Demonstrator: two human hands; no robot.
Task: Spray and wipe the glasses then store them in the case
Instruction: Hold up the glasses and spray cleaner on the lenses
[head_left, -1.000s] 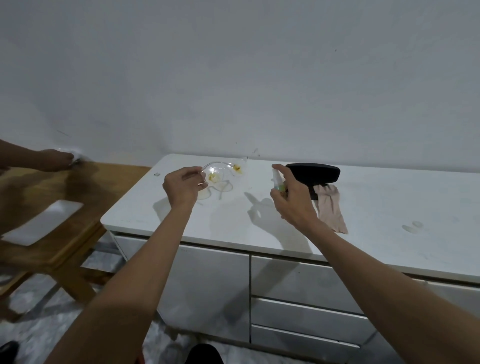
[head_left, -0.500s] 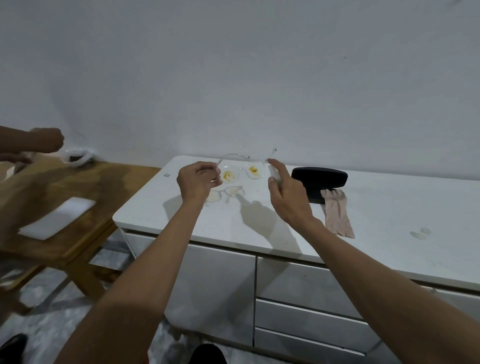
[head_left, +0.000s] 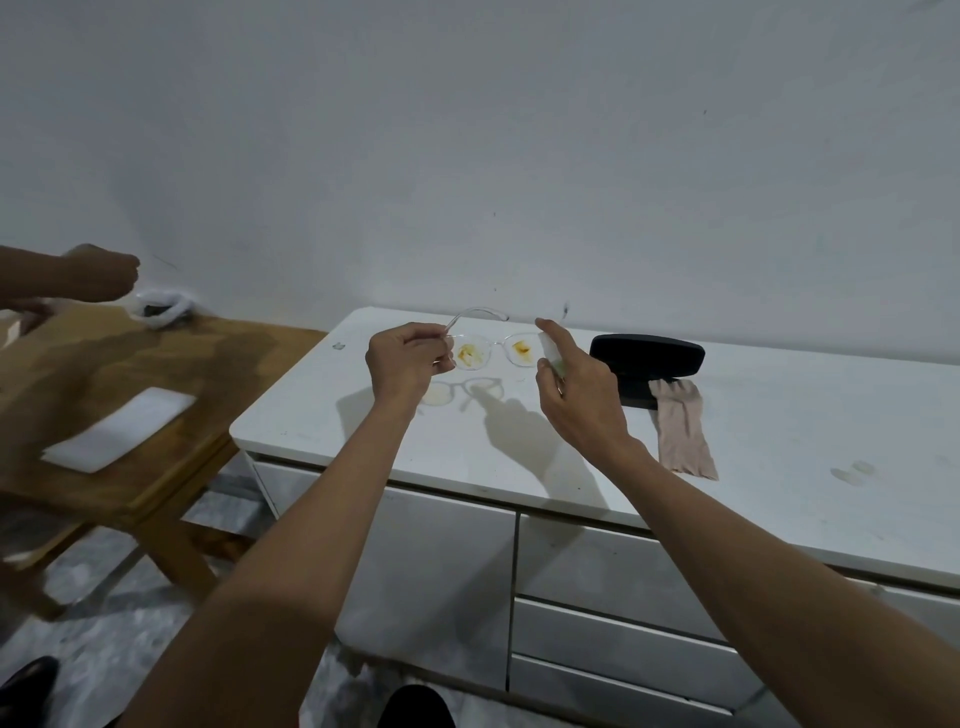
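Observation:
Clear-framed glasses with orange-yellow smears on both lenses hang above the white cabinet top. My left hand pinches them at the left hinge, one temple arm sticking up. My right hand is closed round a small spray bottle, index finger on its top, right beside the right lens. Most of the bottle is hidden by the fingers. A black glasses case lies shut behind my right hand. A beige cloth lies in front of the case.
A wooden table stands to the left with a white pad and a white bundle on it. Another person's hand hovers over that table. Drawers run below the cabinet top; faint smudges mark it at right.
My left hand has lifted and turned the glasses so both lenses face me. My right hand with the spray bottle has moved up close to the right lens. The other person's hand has risen.

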